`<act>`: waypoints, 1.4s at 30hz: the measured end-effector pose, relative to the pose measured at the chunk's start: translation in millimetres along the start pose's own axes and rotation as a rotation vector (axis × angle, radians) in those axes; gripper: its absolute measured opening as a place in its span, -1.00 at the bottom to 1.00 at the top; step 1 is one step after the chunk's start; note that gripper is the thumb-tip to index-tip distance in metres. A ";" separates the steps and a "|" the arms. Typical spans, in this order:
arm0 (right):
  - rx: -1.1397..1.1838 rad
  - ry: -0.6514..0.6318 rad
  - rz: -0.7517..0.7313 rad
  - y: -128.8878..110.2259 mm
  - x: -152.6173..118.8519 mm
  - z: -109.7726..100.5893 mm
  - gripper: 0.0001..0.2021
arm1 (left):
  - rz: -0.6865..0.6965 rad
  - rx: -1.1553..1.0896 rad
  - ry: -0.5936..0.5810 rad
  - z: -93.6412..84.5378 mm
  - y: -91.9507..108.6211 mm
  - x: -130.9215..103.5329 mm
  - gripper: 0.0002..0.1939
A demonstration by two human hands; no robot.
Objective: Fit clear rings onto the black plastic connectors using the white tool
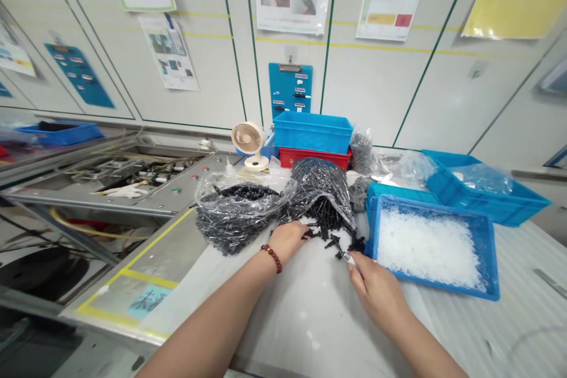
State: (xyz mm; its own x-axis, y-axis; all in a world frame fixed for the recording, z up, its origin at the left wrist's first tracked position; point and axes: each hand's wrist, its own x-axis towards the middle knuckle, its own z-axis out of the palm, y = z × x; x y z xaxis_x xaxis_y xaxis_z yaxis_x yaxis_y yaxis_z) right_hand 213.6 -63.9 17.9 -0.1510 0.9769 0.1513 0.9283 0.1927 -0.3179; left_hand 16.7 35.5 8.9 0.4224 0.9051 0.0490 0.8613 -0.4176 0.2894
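My left hand (290, 239), with a beaded bracelet on its wrist, is closed at the mouth of a clear bag of black parts (321, 183). A small black part (312, 234) shows at its fingertips. In the fingers of my right hand (376, 283) is a small whitish piece (349, 258), its exact kind unclear, its far end at the loose black parts. Several of these loose black parts (357, 244) lie on the white sheet between the hands. A second clear bag of black parts (237, 215) stands left of my left hand.
A blue tray (494, 260) of small white translucent rings stands at right, with blue bins (491, 189) behind it. At the back, a blue bin (314, 133) sits on a red one (290, 158), beside a small fan (248, 140). Left is a metal bench (155, 201).
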 end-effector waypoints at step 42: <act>-0.077 -0.085 -0.060 -2.3 -2.4 -0.6 -0.82 | 0.281 -0.792 -0.214 -10.5 29.7 -26.7 -0.97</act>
State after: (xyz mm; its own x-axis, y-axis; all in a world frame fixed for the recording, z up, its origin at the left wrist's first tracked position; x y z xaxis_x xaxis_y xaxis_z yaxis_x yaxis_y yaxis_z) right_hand 212.0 -66.7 18.9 -0.2324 0.9688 0.0865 0.9396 0.2466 -0.2373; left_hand 28.1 -0.2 26.3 0.7025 0.7091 0.0605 0.3007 -0.3729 0.8778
